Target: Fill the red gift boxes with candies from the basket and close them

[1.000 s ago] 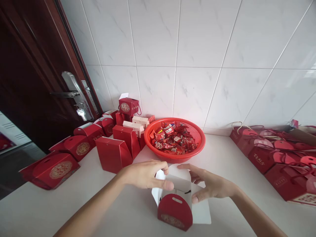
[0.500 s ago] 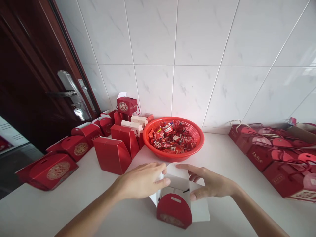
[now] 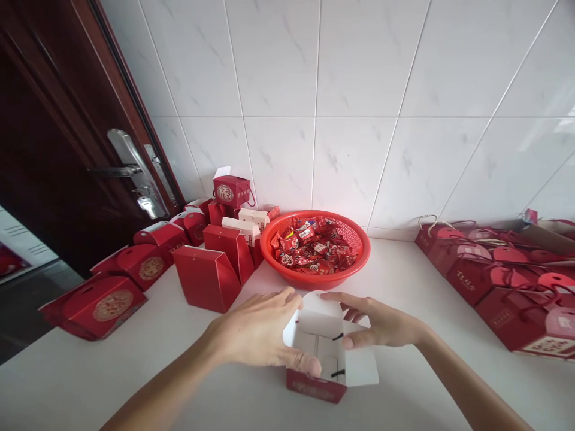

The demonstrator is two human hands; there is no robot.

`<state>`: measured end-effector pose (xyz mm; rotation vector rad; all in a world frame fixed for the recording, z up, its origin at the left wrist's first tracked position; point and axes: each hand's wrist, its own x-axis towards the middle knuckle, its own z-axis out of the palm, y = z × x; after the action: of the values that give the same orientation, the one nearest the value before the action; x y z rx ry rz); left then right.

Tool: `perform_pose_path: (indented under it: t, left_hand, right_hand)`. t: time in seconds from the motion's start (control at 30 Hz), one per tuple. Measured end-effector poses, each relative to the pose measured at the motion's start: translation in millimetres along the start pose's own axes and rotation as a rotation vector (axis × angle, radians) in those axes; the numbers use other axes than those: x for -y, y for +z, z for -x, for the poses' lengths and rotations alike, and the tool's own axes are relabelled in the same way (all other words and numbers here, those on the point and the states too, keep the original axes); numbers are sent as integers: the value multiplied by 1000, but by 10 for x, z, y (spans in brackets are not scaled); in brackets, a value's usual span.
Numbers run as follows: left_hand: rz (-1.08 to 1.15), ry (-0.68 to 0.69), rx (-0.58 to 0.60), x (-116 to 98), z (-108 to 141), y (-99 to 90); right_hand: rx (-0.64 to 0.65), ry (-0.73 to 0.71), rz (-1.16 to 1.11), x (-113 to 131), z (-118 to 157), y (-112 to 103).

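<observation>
Round emblems with pale Chinese characters mark the small box [image 3: 231,191] left of centre and two boxes in the left-hand row [image 3: 150,269]; gold characters run along the gift boxes [image 3: 507,323] at right. All this lettering is too small to read surely. Two plain red boxes [image 3: 204,281] stand left of the one red basket [image 3: 314,281], which holds a heap of red-wrapped candies [image 3: 314,248], too many to count. One open box [image 3: 314,389] sits at lower centre, two short dark strips against its white inside. The person's left hand [image 3: 254,329] spreads over its left side, thumb at the near edge. The right hand [image 3: 377,323] is spread too, index finger at the far flap; whether it presses, one cannot tell.
</observation>
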<state>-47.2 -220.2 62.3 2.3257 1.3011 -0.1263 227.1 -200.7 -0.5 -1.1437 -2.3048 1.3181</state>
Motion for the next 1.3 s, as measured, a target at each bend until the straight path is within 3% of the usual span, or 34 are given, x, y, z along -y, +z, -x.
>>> perform_pose_path:
  t: [0.33,0.5,0.63,0.73,0.8,0.87,0.97,1.03,1.13,1.2,1.3]
  left_hand:
    - [-43,-42,-157,86,-224,85]
    - [-42,-43,-181,41,-182,52]
    - [-9,-43,-227,78,-72,-53]
    - [44,-37,-322,169,-104,-248]
    - [56,-4,-364,232,-269,-423]
    - [26,69,-329,280,-574,-578]
    - [-52,96,-101,337,-1214,-665]
    - [-66,126,-12,385,-1650,-618]
    - [2,24,102,472,-2135,-480]
    - [42,-34,117,514,-2299,-393]
    - [-1,-24,70,511,-2336,-293]
  right_hand:
    - [-164,-99,45,24,-10,-24]
    - [-248,-147,71,73,21,-50]
    - [-406,-158,88,105,74,-124]
    - [-561,-137,25,65,45,-181]
    - [-682,-125,-58,-43,-32,-183]
    - [-835,-69,-137,-219,-138,-133]
    - [-969,44,-170,-527,-285,23]
    - [-957,76,-134,-692,-343,134]
    - [-868,65,-68,-819,-377,232]
    - [-825,48,-52,-840,-387,247]
    - [-793,31,-40,-844,-407,240]
